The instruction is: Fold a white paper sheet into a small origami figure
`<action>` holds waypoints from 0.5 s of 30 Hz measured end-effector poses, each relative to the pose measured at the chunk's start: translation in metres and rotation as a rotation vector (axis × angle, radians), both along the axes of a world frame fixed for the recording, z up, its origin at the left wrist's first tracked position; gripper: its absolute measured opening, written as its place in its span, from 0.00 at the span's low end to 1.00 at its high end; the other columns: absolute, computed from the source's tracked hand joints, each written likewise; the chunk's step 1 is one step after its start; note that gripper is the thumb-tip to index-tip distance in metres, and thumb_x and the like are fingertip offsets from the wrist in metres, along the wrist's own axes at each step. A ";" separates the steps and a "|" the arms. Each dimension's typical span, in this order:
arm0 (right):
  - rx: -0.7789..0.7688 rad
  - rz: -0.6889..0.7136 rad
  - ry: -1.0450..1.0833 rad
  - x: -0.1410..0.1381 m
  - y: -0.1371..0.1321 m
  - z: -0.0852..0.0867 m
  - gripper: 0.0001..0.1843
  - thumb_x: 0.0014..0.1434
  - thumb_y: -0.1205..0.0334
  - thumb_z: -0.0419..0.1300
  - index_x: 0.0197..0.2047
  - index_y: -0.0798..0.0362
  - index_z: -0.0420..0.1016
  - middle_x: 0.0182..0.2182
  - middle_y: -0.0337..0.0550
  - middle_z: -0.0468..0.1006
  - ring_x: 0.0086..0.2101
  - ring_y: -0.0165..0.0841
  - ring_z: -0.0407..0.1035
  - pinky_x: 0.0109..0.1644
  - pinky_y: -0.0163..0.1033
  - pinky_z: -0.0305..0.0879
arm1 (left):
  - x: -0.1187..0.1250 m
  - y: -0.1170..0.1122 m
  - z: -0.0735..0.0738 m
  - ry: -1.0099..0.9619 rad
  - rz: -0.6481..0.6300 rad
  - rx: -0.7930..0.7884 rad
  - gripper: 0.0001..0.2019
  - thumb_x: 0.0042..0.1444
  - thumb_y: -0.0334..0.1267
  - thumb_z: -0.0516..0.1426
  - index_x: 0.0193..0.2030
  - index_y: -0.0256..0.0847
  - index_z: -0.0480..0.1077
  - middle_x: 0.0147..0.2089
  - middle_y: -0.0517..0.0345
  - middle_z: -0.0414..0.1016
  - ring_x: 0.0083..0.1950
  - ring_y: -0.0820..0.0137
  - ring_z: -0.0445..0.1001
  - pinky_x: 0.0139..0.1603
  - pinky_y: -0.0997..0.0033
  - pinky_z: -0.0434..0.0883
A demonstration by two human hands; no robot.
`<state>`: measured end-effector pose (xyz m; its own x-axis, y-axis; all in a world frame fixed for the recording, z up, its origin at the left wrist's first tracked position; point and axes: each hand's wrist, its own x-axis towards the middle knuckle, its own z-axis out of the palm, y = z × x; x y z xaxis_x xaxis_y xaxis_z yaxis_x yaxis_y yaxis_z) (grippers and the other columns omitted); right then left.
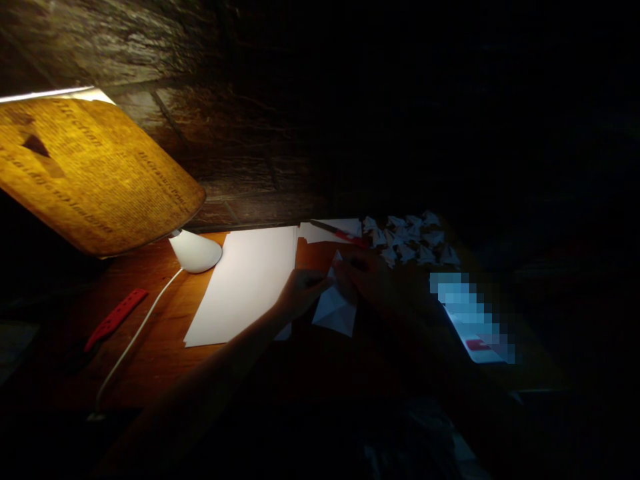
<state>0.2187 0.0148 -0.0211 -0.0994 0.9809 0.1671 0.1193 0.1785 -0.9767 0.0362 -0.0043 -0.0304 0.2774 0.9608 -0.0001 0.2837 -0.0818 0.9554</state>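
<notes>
Left hand (299, 293) pinches the folded paper (336, 312) near its narrow far tip; right hand (373, 279) meets the opposite edge, grip too dark to tell; above the counter (170, 320), long axis points away, both hands equally near.

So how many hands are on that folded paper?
2: the left hand at the left edge of the folded paper, the right hand at its upper right. Darkness could hide others.

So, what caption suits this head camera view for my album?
Two hands hold creased paper, glowing lamp left, small paper shapes behind.
</notes>
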 end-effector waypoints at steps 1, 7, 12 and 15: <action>-0.011 -0.001 0.003 0.000 0.000 0.000 0.15 0.52 0.50 0.65 0.24 0.52 0.73 0.22 0.39 0.73 0.24 0.30 0.64 0.26 0.35 0.60 | 0.000 0.000 -0.001 0.003 0.000 0.003 0.23 0.55 0.56 0.61 0.23 0.37 0.71 0.21 0.62 0.63 0.25 0.75 0.58 0.25 0.74 0.55; -0.040 0.000 0.034 0.000 0.000 0.001 0.14 0.51 0.51 0.67 0.25 0.52 0.74 0.22 0.39 0.73 0.24 0.30 0.64 0.27 0.37 0.61 | 0.000 0.000 -0.003 0.008 -0.003 0.013 0.20 0.56 0.53 0.61 0.26 0.36 0.74 0.21 0.62 0.65 0.25 0.74 0.60 0.26 0.74 0.57; -0.001 0.017 0.042 0.001 0.000 0.000 0.14 0.53 0.52 0.66 0.24 0.52 0.71 0.22 0.39 0.73 0.24 0.30 0.65 0.28 0.36 0.62 | 0.001 -0.001 0.000 0.012 -0.016 0.003 0.18 0.56 0.51 0.60 0.26 0.36 0.74 0.22 0.61 0.66 0.26 0.74 0.61 0.26 0.74 0.57; 0.017 0.015 0.015 0.002 0.000 0.001 0.14 0.52 0.53 0.66 0.24 0.52 0.71 0.23 0.39 0.73 0.25 0.30 0.66 0.29 0.36 0.62 | 0.000 0.000 0.001 0.024 -0.019 -0.005 0.19 0.56 0.51 0.60 0.25 0.37 0.72 0.21 0.62 0.63 0.25 0.75 0.59 0.26 0.74 0.55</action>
